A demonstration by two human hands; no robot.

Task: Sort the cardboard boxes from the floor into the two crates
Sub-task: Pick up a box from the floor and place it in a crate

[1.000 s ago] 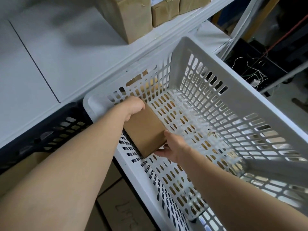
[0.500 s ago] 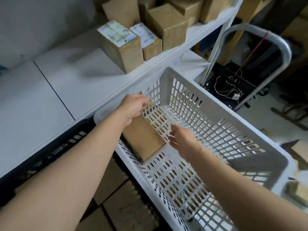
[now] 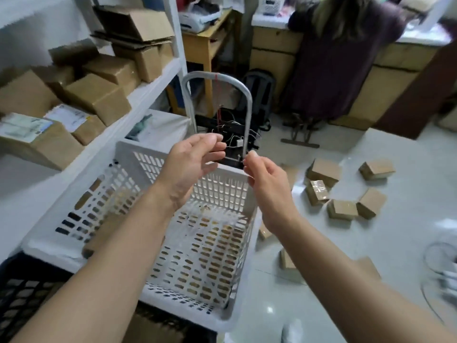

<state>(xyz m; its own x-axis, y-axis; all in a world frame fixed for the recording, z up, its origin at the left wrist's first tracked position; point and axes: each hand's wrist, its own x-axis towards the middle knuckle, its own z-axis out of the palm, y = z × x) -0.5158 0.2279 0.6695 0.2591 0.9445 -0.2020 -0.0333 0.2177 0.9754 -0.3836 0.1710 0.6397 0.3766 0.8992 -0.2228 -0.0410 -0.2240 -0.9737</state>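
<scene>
- Below the fingers of the left hand stands the white crate. As far as I can see it holds one cardboard box, down by its left wall and half hidden under the left forearm.
- Both hands hang in the air over the crate's far rim, touching nothing. The left fingers are spread and loosely straight with the thumb apart. Those of the right hand are relaxed and slightly curled, with nothing between them.
- Left of the left fingers and much nearer to the body, a corner of the black crate shows. I cannot tell what is in it.
- Right of the right fingers and lower down, the loose boxes lie scattered on the floor, well apart from both crates. A cluster of about five is easy to count. A few more sit closer to the white crate's right side, blurred.
- Judged from this, the sorting is at an early stage. One box at least is in, the white crate's mesh bottom is mostly bare, and most of the pile is left to be carried over.
- With both hands free, the likely next step is a reach to the right and down for another box.
- Beyond the fingers rise a grey trolley handle and a person at a tabletop. Up to the left is a shelf of other cartons. None of these seem part of the job.
</scene>
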